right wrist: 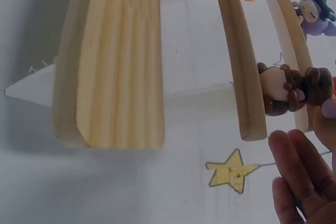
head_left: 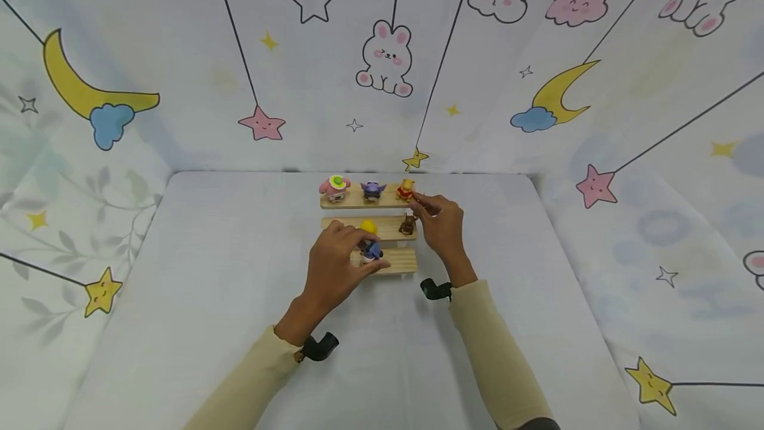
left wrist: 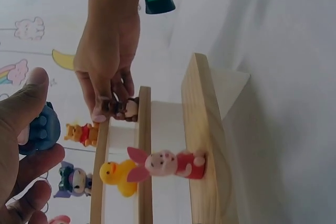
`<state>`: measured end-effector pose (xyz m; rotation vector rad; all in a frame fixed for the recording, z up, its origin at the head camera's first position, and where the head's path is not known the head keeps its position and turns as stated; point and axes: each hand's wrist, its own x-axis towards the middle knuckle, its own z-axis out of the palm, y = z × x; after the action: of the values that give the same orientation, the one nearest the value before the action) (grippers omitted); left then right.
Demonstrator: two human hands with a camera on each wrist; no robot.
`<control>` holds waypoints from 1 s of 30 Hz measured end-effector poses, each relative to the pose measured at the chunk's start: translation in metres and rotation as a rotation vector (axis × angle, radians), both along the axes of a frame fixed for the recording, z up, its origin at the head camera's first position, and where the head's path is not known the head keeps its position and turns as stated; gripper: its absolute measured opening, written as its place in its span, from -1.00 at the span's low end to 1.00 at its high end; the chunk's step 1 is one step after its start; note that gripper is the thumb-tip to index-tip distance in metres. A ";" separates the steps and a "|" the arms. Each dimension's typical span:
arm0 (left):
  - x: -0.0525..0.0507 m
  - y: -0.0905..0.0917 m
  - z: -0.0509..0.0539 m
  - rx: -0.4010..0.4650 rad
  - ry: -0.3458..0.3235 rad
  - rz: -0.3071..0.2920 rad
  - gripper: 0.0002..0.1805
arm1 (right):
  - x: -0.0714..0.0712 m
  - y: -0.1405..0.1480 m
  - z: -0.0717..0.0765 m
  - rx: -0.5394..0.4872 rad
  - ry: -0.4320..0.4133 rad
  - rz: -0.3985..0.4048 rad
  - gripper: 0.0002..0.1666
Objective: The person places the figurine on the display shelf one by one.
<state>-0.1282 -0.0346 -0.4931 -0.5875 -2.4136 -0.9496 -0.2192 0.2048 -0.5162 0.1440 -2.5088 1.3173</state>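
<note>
My left hand (head_left: 340, 254) pinches a blue toy figurine (left wrist: 44, 129) between thumb and fingers, above the lowest wooden shelf (head_left: 401, 261). My right hand (head_left: 443, 221) is at the right end of the shelves. Its thumb and finger pinch the head of a brown, cream-bellied figurine (right wrist: 286, 90) on the middle shelf (head_left: 390, 223); the other fingers extend loosely. A yellow duck (left wrist: 119, 176) stands on that shelf too. On the lowest shelf, a pink piglet figurine (left wrist: 170, 163) appears in the left wrist view; in the head view my left hand hides it.
Along the top shelf (head_left: 355, 201) stand a pink figurine (head_left: 334, 188), a purple one (head_left: 373, 191) and a yellow bear in red (head_left: 406, 189). The stepped shelves are on a white-covered table (head_left: 239, 251), near a printed backdrop (head_left: 197, 85).
</note>
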 end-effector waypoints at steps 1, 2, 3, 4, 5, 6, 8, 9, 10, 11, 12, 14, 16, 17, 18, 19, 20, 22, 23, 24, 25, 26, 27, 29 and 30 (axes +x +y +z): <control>-0.001 0.002 0.000 -0.002 0.004 0.000 -0.46 | 0.000 0.000 0.000 0.002 -0.005 0.006 -0.60; -0.001 0.004 -0.001 -0.006 0.008 0.002 -0.46 | -0.001 0.001 0.001 0.000 -0.011 0.011 -0.60; -0.001 0.006 -0.001 -0.009 0.011 0.004 -0.46 | -0.001 0.002 0.001 0.003 -0.016 0.013 -0.61; -0.002 0.008 -0.002 -0.013 0.017 0.007 -0.45 | -0.001 0.002 0.001 0.004 -0.022 0.016 -0.61; -0.002 0.009 -0.002 -0.013 0.021 0.009 -0.45 | -0.001 0.003 0.001 0.008 -0.027 0.018 -0.60; -0.003 0.011 -0.003 -0.015 0.022 0.011 -0.45 | -0.001 0.003 0.001 0.010 -0.030 0.019 -0.60; -0.004 0.013 -0.005 -0.025 0.029 0.014 -0.45 | -0.001 0.004 0.002 0.009 -0.037 0.023 -0.60; -0.004 0.015 -0.006 -0.030 0.033 0.015 -0.46 | 0.000 0.005 0.002 0.013 -0.038 0.025 -0.60; -0.005 0.016 -0.006 -0.037 0.038 0.018 -0.46 | 0.000 0.005 0.003 0.015 -0.039 0.026 -0.60; -0.005 0.017 -0.007 -0.047 0.040 0.022 -0.46 | 0.001 0.005 0.003 0.020 -0.039 0.027 -0.60; -0.005 0.019 -0.008 -0.060 0.043 0.026 -0.46 | 0.001 0.006 0.004 0.021 -0.038 0.030 -0.61; -0.006 0.023 -0.008 -0.084 0.047 0.034 -0.44 | 0.001 0.006 0.004 0.027 -0.039 0.031 -0.61; -0.006 0.027 -0.008 -0.117 0.047 0.044 -0.43 | 0.001 0.006 0.004 0.028 -0.040 0.031 -0.62; -0.006 0.030 -0.008 -0.133 0.048 0.049 -0.42 | 0.001 0.006 0.004 0.026 -0.039 0.032 -0.62; -0.006 0.032 -0.008 -0.145 0.049 0.052 -0.42 | 0.001 0.006 0.004 0.025 -0.039 0.032 -0.63; -0.005 0.035 -0.008 -0.158 0.051 0.059 -0.42 | 0.001 0.007 0.004 0.024 -0.039 0.032 -0.62; -0.005 0.038 -0.009 -0.170 0.055 0.065 -0.43 | 0.000 0.006 0.004 0.025 -0.039 0.032 -0.62; -0.005 0.044 -0.011 -0.201 0.072 0.083 -0.43 | 0.000 0.006 0.003 0.036 -0.037 0.028 -0.62; -0.006 0.048 -0.012 -0.217 0.079 0.093 -0.44 | 0.000 0.006 0.003 0.043 -0.037 0.025 -0.62; -0.006 0.051 -0.014 -0.235 0.087 0.104 -0.44 | -0.001 0.006 0.003 0.049 -0.037 0.021 -0.62; -0.006 0.054 -0.016 -0.248 0.091 0.112 -0.44 | -0.001 0.006 0.003 0.052 -0.040 0.018 -0.62; -0.006 0.057 -0.018 -0.265 0.094 0.119 -0.44 | -0.001 0.006 0.003 0.053 -0.041 0.015 -0.62; -0.006 0.059 -0.020 -0.282 0.094 0.127 -0.43 | -0.001 0.005 0.003 0.054 -0.042 0.013 -0.62; -0.006 0.064 -0.025 -0.306 0.083 0.140 -0.42 | -0.001 0.005 0.003 0.048 -0.042 0.014 -0.61; -0.006 0.066 -0.027 -0.318 0.076 0.148 -0.42 | -0.001 0.005 0.003 0.044 -0.041 0.017 -0.61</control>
<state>-0.1340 0.0317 -0.5199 -0.5340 -2.5165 -0.4768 -0.2199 0.2098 -0.5136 0.1492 -2.5774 1.2852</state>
